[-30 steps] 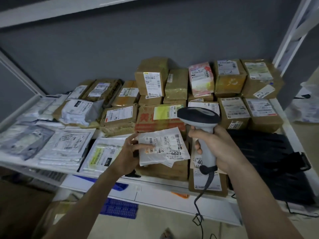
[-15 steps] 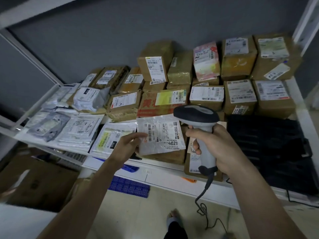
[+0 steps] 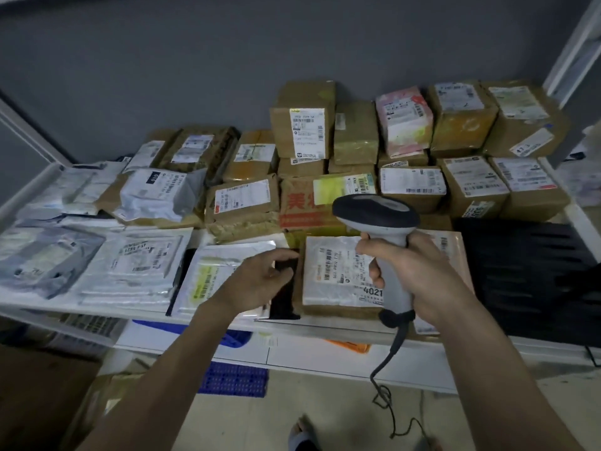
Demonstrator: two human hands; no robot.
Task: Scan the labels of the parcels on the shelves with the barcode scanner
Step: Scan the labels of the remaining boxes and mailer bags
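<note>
Once my left hand (image 3: 260,281) let go, fingers loose, the packet (image 3: 335,271) lay flat on the shelf (image 3: 65,307); my right hand (image 3: 419,275) still gripped the scanner (image 3: 377,213).

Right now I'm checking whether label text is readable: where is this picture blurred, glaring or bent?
Head view: dim light; the 4021 label is readable; left mailers smear with blur; glare on the silver mailer; wide lens bends the shelf rail at the edges.

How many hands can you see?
2. The left hand is over a silvery flat parcel at the shelf front; the right hand grips the barcode scanner above the parcel marked 4021.
</note>
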